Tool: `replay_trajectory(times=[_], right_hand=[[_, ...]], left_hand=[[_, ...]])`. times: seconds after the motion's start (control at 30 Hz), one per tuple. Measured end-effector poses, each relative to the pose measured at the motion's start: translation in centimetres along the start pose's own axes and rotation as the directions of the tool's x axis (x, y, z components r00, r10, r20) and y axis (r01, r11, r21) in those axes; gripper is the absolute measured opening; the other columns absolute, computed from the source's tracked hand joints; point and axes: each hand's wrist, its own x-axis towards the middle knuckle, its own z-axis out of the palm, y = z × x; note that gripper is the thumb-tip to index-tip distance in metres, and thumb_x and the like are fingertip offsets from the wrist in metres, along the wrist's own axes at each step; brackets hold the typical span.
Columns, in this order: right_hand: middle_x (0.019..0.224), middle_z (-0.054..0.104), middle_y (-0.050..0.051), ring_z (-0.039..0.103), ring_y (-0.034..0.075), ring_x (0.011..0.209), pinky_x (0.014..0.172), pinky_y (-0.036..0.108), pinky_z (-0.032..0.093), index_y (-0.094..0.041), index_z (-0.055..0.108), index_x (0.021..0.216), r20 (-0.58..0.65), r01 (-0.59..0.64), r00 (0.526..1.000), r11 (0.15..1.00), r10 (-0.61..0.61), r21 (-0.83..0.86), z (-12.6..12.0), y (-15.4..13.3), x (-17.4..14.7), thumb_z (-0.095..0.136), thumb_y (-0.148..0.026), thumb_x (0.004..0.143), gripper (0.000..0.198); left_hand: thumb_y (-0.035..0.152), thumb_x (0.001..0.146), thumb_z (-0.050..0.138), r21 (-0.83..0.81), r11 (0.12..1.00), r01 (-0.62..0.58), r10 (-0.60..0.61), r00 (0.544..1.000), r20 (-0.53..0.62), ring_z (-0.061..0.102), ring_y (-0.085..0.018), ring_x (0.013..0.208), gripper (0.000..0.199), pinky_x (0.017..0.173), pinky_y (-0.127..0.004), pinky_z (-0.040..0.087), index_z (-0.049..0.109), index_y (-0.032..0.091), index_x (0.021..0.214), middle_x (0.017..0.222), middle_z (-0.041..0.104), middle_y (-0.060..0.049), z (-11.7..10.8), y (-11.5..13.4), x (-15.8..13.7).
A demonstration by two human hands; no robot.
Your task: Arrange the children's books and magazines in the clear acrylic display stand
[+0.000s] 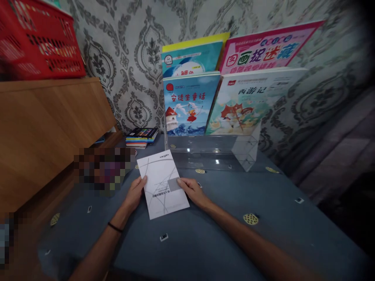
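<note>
Both grips are closed on one item: a thin white rectangular paper booklet with grey curved lines and a grey block on its cover [162, 185]. The left grip [136, 192] pinches its left edge, thumb on the cover; the right grip [191, 190] holds the right edge, thumb over the grey block. The cover print reads inverted. The booklet is over the blue-grey cloth-covered worktop with yellow pineapple prints [205, 242]; contact with the cloth cannot be determined. Behind it stands a clear plastic book stand [248, 150], bearing a blue illustrated book [190, 103] and a pale green illustrated book [238, 109], upright and leaning back. A small stack of books [142, 137] lies left of the stand.
</note>
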Motion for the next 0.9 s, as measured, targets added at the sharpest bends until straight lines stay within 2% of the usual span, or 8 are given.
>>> replay_trajectory(times=[0.2, 0.47, 0.7, 0.9], right_hand=[[0.054, 0.047, -0.004, 0.04, 0.011, 0.051, 0.05, 0.025, 0.028, -0.019, 0.054, 0.06, -0.061, -0.023, 0.998, 0.996, 0.028, 0.084, -0.1, -0.6, 0.3, 0.056, -0.082, 0.074, 0.064], [0.058, 0.054, -0.002, 0.042, 0.012, 0.054, 0.052, 0.025, 0.03, -0.018, 0.062, 0.066, -0.191, 0.0, 0.981, 0.982, 0.037, 0.19, -1.2, -1.2, 0.8, 0.063, -0.08, 0.069, 0.062], [0.065, 0.063, 0.0, 0.05, 0.014, 0.059, 0.056, 0.025, 0.035, -0.018, 0.069, 0.074, -0.287, 0.035, 0.956, 0.954, 0.055, 0.298, -2.7, -1.9, 1.0, 0.069, -0.073, 0.071, 0.054], [0.057, 0.058, -0.003, 0.046, 0.012, 0.054, 0.052, 0.024, 0.033, -0.019, 0.064, 0.065, -0.347, 0.03, 0.929, 0.909, 0.127, 0.415, -4.4, -2.5, 0.3, 0.083, -0.062, 0.058, 0.048]], left_hand=[[0.065, 0.059, 0.083, 0.061, 0.997, 0.04, -0.045, 0.996, 0.074, 0.071, -0.023, 0.074, 0.072, 0.062, -0.028, 0.051, 0.073, 0.008, 0.101, 0.084, 0.078, -0.011, 1.0, 0.5, -0.5], [0.064, 0.065, 0.08, 0.146, 0.985, 0.088, -0.119, 0.968, 0.221, 0.069, -0.022, 0.071, 0.064, 0.063, -0.028, 0.049, 0.073, 0.008, 0.095, 0.08, 0.077, -0.01, 2.0, 0.5, -0.8], [0.062, 0.073, 0.075, 0.22, 0.974, 0.058, -0.133, 0.93, 0.344, 0.066, -0.021, 0.068, 0.054, 0.064, -0.029, 0.047, 0.073, 0.01, 0.089, 0.076, 0.076, -0.009, 3.3, 0.9, -0.7], [0.056, 0.076, 0.076, 0.236, 0.971, 0.024, -0.115, 0.917, 0.382, 0.064, -0.017, 0.066, 0.043, 0.061, -0.025, 0.048, 0.068, 0.014, 0.081, 0.074, 0.072, -0.006, 4.5, 3.0, -0.7]])
